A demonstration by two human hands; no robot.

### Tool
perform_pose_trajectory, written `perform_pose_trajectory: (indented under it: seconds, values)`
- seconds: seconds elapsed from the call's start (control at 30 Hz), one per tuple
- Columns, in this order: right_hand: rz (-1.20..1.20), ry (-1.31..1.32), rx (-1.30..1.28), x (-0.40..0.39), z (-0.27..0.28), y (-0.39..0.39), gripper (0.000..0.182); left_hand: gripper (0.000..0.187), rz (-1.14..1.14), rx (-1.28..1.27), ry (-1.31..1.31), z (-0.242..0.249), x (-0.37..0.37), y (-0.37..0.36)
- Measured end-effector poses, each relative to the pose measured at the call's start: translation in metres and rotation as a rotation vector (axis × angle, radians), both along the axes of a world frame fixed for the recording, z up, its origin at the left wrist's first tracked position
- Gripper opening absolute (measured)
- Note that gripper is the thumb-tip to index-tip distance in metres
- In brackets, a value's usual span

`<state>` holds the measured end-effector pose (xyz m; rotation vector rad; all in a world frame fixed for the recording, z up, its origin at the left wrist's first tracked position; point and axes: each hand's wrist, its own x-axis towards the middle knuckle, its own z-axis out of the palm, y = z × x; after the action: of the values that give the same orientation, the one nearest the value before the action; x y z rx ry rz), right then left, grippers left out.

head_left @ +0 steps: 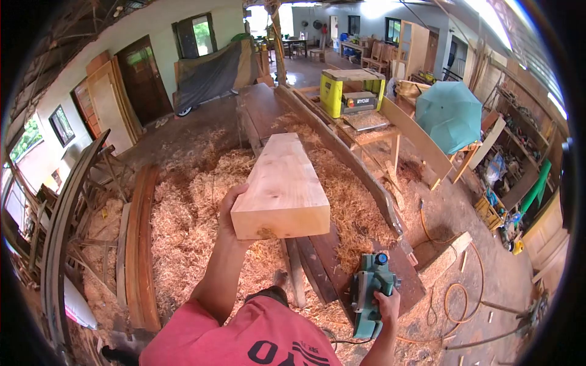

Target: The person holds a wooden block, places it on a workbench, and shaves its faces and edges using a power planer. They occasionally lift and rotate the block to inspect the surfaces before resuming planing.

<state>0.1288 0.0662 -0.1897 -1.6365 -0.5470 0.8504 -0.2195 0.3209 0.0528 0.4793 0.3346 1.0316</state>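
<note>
A thick, pale wooden plank (279, 174) is in front of me, its squared end facing me and its length running away over the bench. My left hand (229, 210) grips its near left side, fingers partly hidden beneath it. Lower right, my right hand (388, 305) is wrapped round the handle of a green electric hand planer (366, 291). The planer is over the near right end of the dark plank bench (406, 280), with its long side pointing toward me. Curly shavings (354, 244) lie on the bench beside the plank.
Deep wood shavings (189, 213) cover the floor on the left, near stacked long boards (143, 244). A yellow-green thickness planer (353, 94) stands ahead. To the right are a teal umbrella (448, 116), an orange cord (455, 296) and a wooden beam (448, 256).
</note>
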Motion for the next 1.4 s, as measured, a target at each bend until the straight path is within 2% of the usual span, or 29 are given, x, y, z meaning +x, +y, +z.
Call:
perform_pose_trajectory:
  seconds: [0.27, 0.37, 0.53, 0.6, 0.67, 0.8, 0.9, 1.0, 1.07, 1.13, 1.2, 1.27, 1.33, 1.37, 1.4]
  values:
    - [0.001, -0.012, 0.005, 0.001, -0.005, 0.001, 0.026, 0.066, -0.025, 0.047, -0.002, -0.018, -0.009, 0.019]
    - [0.017, -0.002, -0.001, 0.001, -0.004, 0.001, 0.027, 0.068, 0.073, 0.059, 0.086, -0.005, 0.003, 0.008]
    - [0.035, -0.02, 0.032, 0.002, -0.009, -0.002, 0.026, 0.069, -0.109, -0.018, -0.247, -0.002, 0.008, 0.005]
    - [0.051, -0.028, 0.048, 0.005, -0.017, -0.002, 0.026, 0.07, -0.089, -0.076, -0.296, -0.002, 0.012, 0.005]
    - [0.025, -0.022, 0.024, 0.004, -0.019, -0.001, 0.025, 0.071, 0.012, -0.193, -0.238, 0.02, 0.017, -0.005]
    - [0.021, -0.029, 0.034, 0.002, -0.017, -0.002, 0.025, 0.075, 0.034, -0.218, -0.264, 0.021, 0.022, 0.001]
    - [0.02, -0.051, 0.034, 0.002, -0.015, -0.002, 0.025, 0.075, -0.066, 0.009, -0.325, 0.005, 0.026, 0.015]
    - [0.007, -0.064, 0.01, -0.004, -0.007, -0.002, 0.025, 0.068, -0.119, -0.008, -0.007, -0.009, 0.026, -0.009]
    - [-0.009, -0.065, 0.001, -0.007, -0.003, -0.002, 0.024, 0.064, -0.247, -0.188, 0.202, -0.038, 0.018, -0.017]
    - [-0.032, -0.07, -0.001, -0.009, -0.002, -0.001, 0.023, 0.066, -0.22, -0.135, 0.38, -0.092, 0.011, -0.039]
    - [-0.008, -0.132, 0.006, 0.002, -0.019, -0.003, 0.035, 0.069, -0.233, -0.183, 0.507, -0.182, 0.0, -0.029]
    - [-0.048, -0.293, 0.016, 0.009, -0.029, -0.005, 0.047, 0.078, -0.195, -0.083, 0.749, -0.223, -0.035, -0.029]
    - [-0.161, -0.549, 0.055, 0.001, -0.019, 0.004, 0.061, 0.084, -0.133, 0.31, 0.959, -0.265, -0.083, -0.016]
    - [-0.145, -0.606, -0.063, 0.007, -0.013, 0.008, 0.074, 0.086, -0.048, 0.415, 1.243, -0.279, -0.111, -0.018]
    - [-0.148, -0.72, -0.063, 0.005, -0.004, 0.016, 0.073, 0.089, 0.035, 0.517, 1.527, -0.288, -0.138, -0.019]
